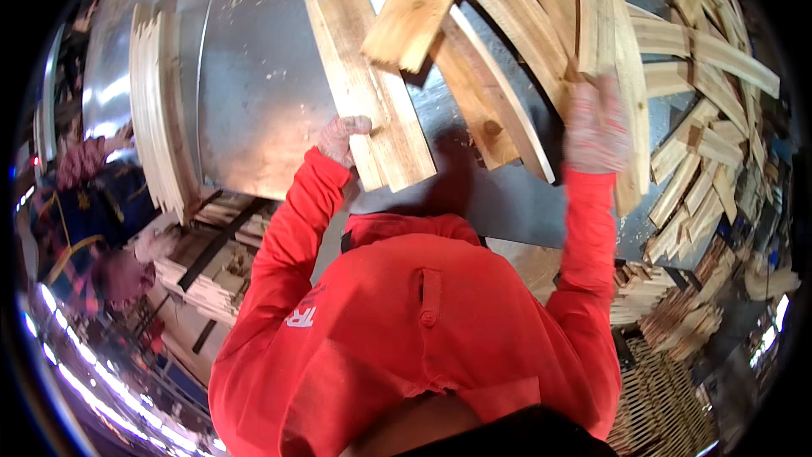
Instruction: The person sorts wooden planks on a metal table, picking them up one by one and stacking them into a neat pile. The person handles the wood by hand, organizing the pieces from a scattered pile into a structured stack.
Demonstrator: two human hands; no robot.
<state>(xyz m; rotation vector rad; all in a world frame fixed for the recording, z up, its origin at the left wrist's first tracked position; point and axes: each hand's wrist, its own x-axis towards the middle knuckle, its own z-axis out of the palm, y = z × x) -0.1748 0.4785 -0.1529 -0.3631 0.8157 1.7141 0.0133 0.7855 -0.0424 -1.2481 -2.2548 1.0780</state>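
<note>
My left hand (pixel 342 137), in a pale knitted glove, is closed on the side edge of a light wooden board (pixel 385 110), its thumb over the top near the close end. Two boards seem to lie together there, lengthwise on the metal table. My right hand (pixel 596 127), gloved too and blurred by motion, is over the boards (pixel 611 34) at the right with its fingers stretched out and apart. A shorter board (pixel 423 4) lies slantwise across the others, between my hands. Under it runs a board with a dark knot (pixel 491 129).
Sawdust dots the metal table (pixel 262 59). A neat row of boards (pixel 159 110) stands at its left side. Loose short pieces (pixel 698 178) pile up at the right. Stacked wood (pixel 207 275) sits below the left edge, where another person (pixel 97 211) is close by.
</note>
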